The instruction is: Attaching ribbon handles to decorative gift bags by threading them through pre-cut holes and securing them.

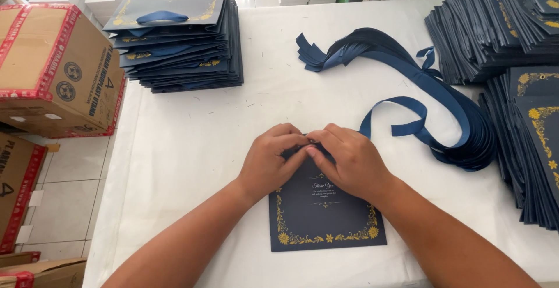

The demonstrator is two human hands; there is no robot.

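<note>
We have our left hand (269, 163) and right hand (348, 160) pinched together on the top edge of the navy paper bag (326, 215), flat at the bench (192, 148) centre. Judging by this, we're threading its handle; next calls for the blue ribbon (407, 128) at two o'clock.

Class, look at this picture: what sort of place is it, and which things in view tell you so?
Probably a small packing or craft workshop. Stacks of navy bags stand on a white table, a bundle of blue ribbons lies ready, and cartons sit on the floor. Both hands work at one flat bag.
</note>
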